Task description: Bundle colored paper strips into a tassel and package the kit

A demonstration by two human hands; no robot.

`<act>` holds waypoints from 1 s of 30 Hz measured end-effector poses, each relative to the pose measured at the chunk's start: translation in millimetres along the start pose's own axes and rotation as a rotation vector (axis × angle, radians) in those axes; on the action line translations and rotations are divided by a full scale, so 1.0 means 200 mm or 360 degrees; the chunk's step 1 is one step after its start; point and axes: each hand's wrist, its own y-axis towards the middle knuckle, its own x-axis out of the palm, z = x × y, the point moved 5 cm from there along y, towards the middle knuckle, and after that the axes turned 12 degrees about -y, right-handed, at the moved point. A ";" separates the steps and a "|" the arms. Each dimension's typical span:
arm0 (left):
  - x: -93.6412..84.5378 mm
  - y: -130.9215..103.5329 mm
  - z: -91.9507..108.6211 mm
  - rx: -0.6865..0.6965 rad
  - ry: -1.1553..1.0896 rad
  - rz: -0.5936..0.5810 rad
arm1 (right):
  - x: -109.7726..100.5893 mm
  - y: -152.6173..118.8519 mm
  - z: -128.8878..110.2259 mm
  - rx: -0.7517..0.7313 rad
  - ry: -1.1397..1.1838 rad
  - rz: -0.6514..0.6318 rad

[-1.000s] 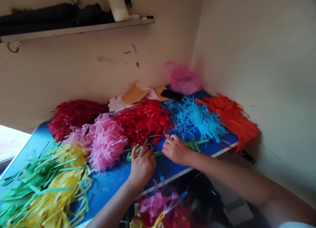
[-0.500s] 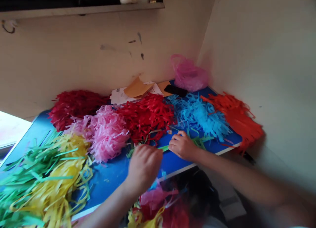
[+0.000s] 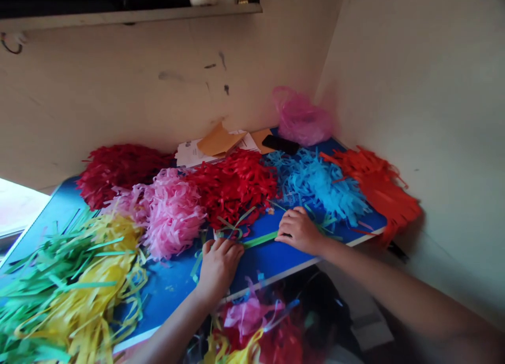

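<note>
Holding a green strip [image 3: 260, 240] over a blue tabletop [image 3: 173, 285]

Grasps the green strip in the left grip [image 3: 221, 264], curled over one end, and in the right grip [image 3: 300, 231], bent around the other. Leaves a short, straight length in sight between the two, slanting up toward the right, near the front edge of the tabletop. Hides the underside of the left grip; cannot tell the exact pinch there.

Shows thin green curls [image 3: 247, 215] just beyond the left grip, in front of a bright red pile [image 3: 236, 188] of fringed strips. Shows more green ends [image 3: 327, 223] past the right grip, near a light blue pile [image 3: 323, 185], with an orange pile [image 3: 379, 190] beside it, spilling past the tabletop's edge. Has a pink pile [image 3: 171, 211] touching the bright red one on its left, and a dark red pile [image 3: 122, 172] farther back. Spreads yellow strips [image 3: 94, 295] and loose green strips [image 3: 47, 285] across the left end, partly overlapping.

Carries, at the back by the wall [image 3: 138, 101], white papers [image 3: 191, 154] beneath a folded brown paper [image 3: 221, 140], a flat dark phone [image 3: 280, 144] and a pink plastic bag [image 3: 303, 122]. Reveals mixed scraps [image 3: 252, 327] in pink, red and yellow below the front edge.
</note>
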 end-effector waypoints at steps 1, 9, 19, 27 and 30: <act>-0.01 0.00 0.00 -0.0052 -0.0032 0.0007 | 0.00 0.00 0.01 0.0035 0.0022 -0.0038; -0.01 0.07 -0.01 -0.0251 -0.0022 0.0011 | 0.03 0.06 0.03 0.0197 -0.0027 -0.0342; -0.05 0.08 0.06 0.0101 0.0208 0.0137 | -0.04 0.10 -0.05 -0.0047 -0.0233 -0.0272; -0.04 0.08 0.14 0.0419 0.0231 0.0252 | 0.02 0.09 -0.14 -0.0506 -0.0489 -0.0174; -0.04 0.10 0.14 0.0389 0.0191 0.0281 | 0.01 0.12 -0.12 -0.0344 -0.0358 -0.0281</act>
